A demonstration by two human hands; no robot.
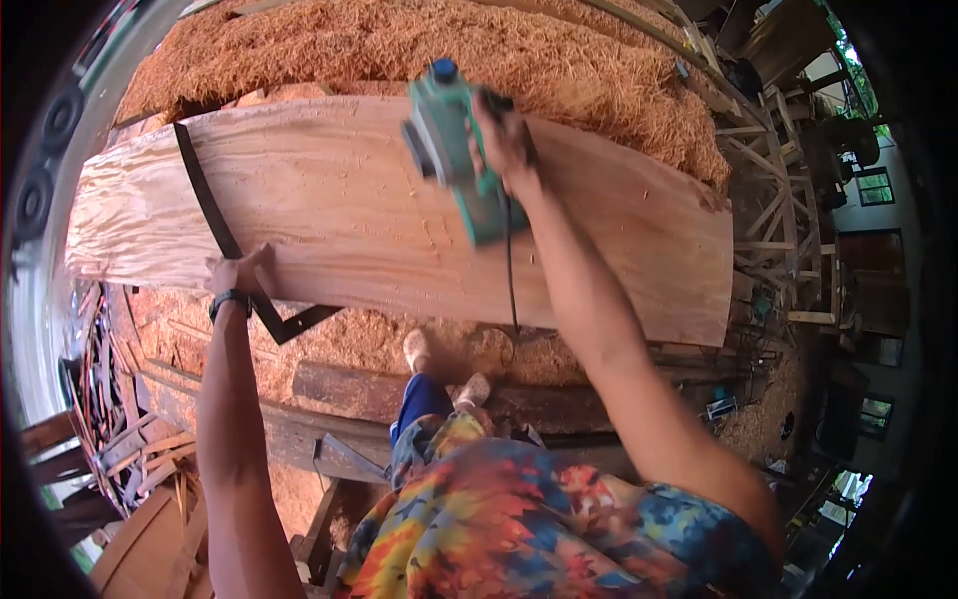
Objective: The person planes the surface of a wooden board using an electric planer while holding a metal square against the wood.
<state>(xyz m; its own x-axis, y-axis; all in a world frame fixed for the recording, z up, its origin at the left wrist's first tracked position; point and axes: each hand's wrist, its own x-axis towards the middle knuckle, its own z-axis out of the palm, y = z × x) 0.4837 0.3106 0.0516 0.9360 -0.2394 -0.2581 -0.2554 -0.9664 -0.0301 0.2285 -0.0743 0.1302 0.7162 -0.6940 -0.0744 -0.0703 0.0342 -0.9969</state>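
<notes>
A wide wooden board (339, 190) with wavy grain lies across the view, a few loose shavings on its face. My left hand (238, 272), a dark band at its wrist, is closed on a black carpenter's square (205, 195) near the board's near edge. One long arm of the square crosses the board; its corner and short arm hang past that edge. On the right, my right hand (505, 150) grips a green electric planer (487, 215) by its handle, slightly blurred, over the board. A black cord (511, 280) trails down from the planer. The planer's underside is hidden.
Orange wood shavings (299, 45) are heaped behind the board and lie around my feet (417, 349). Dark timber beams (349, 391) run along the ground by my feet. Scrap wood (150, 449) piles up at lower left; a wooden frame (783, 200) stands at right.
</notes>
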